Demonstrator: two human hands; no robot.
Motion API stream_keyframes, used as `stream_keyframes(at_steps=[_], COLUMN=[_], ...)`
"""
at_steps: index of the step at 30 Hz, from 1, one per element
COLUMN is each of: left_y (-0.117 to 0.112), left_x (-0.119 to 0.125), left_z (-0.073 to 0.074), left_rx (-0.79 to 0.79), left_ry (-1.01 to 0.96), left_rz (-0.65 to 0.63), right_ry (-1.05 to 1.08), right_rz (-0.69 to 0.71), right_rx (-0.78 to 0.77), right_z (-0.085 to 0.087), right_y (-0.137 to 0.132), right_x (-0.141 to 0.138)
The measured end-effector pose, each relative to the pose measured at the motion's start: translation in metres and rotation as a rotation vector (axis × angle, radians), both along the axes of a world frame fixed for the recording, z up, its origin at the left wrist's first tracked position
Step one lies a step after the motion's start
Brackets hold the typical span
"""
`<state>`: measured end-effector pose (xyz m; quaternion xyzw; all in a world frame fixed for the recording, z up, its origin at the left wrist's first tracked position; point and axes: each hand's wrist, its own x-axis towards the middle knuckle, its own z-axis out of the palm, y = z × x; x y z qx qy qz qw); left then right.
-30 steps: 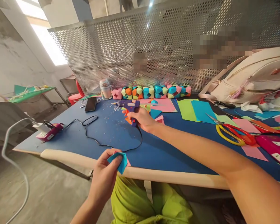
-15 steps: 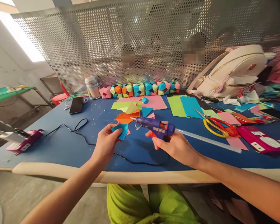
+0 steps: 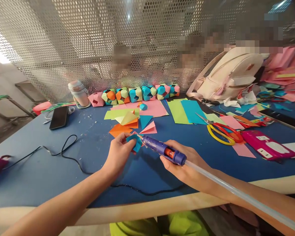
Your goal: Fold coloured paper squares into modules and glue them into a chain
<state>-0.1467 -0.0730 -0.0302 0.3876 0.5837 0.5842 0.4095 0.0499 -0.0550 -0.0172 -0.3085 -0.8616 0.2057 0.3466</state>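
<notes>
My left hand (image 3: pixel 119 154) is closed on a small folded blue paper piece (image 3: pixel 136 142), held just above the blue table (image 3: pixel 39 170). My right hand (image 3: pixel 184 164) grips a purple glue gun (image 3: pixel 163 149) with a long clear glue stick (image 3: pixel 236 196) sticking out of its back. The gun's nozzle touches the blue paper piece. Its black cord (image 3: pixel 71 160) trails left across the table.
Loose coloured paper sheets (image 3: pixel 186 111) and folded triangles (image 3: pixel 127 121) lie ahead. A row of paper cubes (image 3: pixel 137 93) lines the mesh screen. Scissors (image 3: pixel 221 132), a pink power strip (image 3: pixel 265 149), a phone (image 3: pixel 59 117), a bottle (image 3: pixel 78 93) and a white backpack (image 3: pixel 233 75) sit around.
My right hand lifted the glue gun from the table's middle and brought it back to the blue paper piece. My left hand rose to meet the nozzle.
</notes>
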Motion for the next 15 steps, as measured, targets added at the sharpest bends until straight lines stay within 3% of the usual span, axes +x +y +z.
stream_keyframes(at_steps=[15], left_y=[0.013], left_x=[0.005], left_z=[-0.005], left_rx=[-0.089], left_ry=[0.064], left_rz=[-0.02], right_ry=[-0.022], right_rz=[-0.01], right_rx=[0.004], right_z=[-0.011], right_y=[0.018], right_x=[-0.006])
